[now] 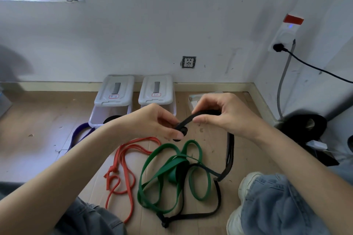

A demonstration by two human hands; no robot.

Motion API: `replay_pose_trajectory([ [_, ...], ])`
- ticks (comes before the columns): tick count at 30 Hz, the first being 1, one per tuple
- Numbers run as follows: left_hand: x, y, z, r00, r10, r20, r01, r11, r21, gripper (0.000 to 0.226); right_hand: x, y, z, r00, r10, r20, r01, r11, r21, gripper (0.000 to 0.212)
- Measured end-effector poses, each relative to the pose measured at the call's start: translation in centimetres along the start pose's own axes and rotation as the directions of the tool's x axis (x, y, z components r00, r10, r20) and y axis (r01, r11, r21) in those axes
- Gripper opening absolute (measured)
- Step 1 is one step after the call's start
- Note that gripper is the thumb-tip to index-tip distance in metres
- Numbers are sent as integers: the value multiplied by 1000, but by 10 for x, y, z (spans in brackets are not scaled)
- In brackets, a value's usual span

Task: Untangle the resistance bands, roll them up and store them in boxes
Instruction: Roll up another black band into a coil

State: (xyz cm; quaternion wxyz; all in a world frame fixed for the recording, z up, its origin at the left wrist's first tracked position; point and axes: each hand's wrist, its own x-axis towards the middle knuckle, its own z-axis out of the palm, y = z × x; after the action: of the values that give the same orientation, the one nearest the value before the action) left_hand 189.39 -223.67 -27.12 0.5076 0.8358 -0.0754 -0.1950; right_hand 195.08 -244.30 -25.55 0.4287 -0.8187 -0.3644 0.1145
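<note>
Nearest the camera are the person's knees in faded blue jeans and a worn white shoe, cut off by the lower edge. Two bare forearms reach forward over a wooden floor with small scratches and crumbs.

The left hand pinches a small tight roll at the end of the black band; its fingers are curled around the roll. The right hand holds the flat strip just beside it, thumb below and fingers bent over the top. From there the black band hangs down to the floor and runs under the green band, ending in a knot near the bottom edge.

The green band is wide, flat and matte, lying in several loose loops, tangled with the black one. The orange band, thinner, lies to its left with a knot in the middle. A purple band is partly hidden behind the left arm.

Two translucent boxes stand at the wall, their grey lids raised. Each lid has a small red-framed label, but the writing is too small to read. In the left box something black shows, hard to make out.

A socket sits on the wall; at right, a black cable is plugged in.
</note>
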Motion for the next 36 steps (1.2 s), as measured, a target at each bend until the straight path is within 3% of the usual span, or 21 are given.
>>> replay_pose_trajectory([
  [3, 0, -3, -4, 996, -7, -89, -15, 970, -241, 17, -1, 0, 4, 998, 22, -65, -15, 994, 106, 10],
  [6, 4, -8, -3, 976, -91, -199, -29, 847, -531, 22, -3, -1, 20, 992, 71, -101, -43, 965, 260, 17],
  [10, 8, -11, 8, 955, -165, -247, -35, 762, -646, 24, -2, 0, 39, 981, 94, -171, -46, 962, 268, 25],
  [13, 7, -9, 13, 959, -179, -221, -3, 771, -636, 30, -1, 3, 42, 964, 111, -244, -56, 974, 222, 21],
  [16, 5, -4, 12, 973, -135, -185, 22, 859, -511, 20, -2, 5, 37, 986, 50, -162, -43, 998, 42, 12],
  [18, 4, -1, 11, 975, -76, -207, -3, 934, -357, 14, -1, 3, 33, 995, 1, -97, -8, 997, -73, 19],
  [20, 3, 1, 10, 961, -37, -275, -50, 952, -301, 11, 0, 2, 30, 995, 18, -99, -14, 999, 40, 25],
  [22, 3, 2, 8, 937, -45, -347, -116, 896, -428, 13, 1, 0, 25, 982, 88, -168, -42, 964, 261, 23],
  [24, 2, 4, 7, 915, -58, -399, -191, 810, -554, 21, 1, 0, 23, 966, 122, -226, -34, 933, 359, 15],
  [31, 8, 2, 14, 892, -73, -447, -184, 844, -504, 7, 4, 4, 38, 940, 86, -331, -15, 977, 213, 27],
  [33, 9, 0, 14, 907, -45, -418, -129, 917, -378, 5, 4, 6, 36, 937, 61, -343, -5, 986, 164, 29],
  [36, 9, -4, 15, 924, 64, -378, -59, 998, 23, 15, 3, 1, 33, 957, -19, -290, 42, 996, 74, 32],
])
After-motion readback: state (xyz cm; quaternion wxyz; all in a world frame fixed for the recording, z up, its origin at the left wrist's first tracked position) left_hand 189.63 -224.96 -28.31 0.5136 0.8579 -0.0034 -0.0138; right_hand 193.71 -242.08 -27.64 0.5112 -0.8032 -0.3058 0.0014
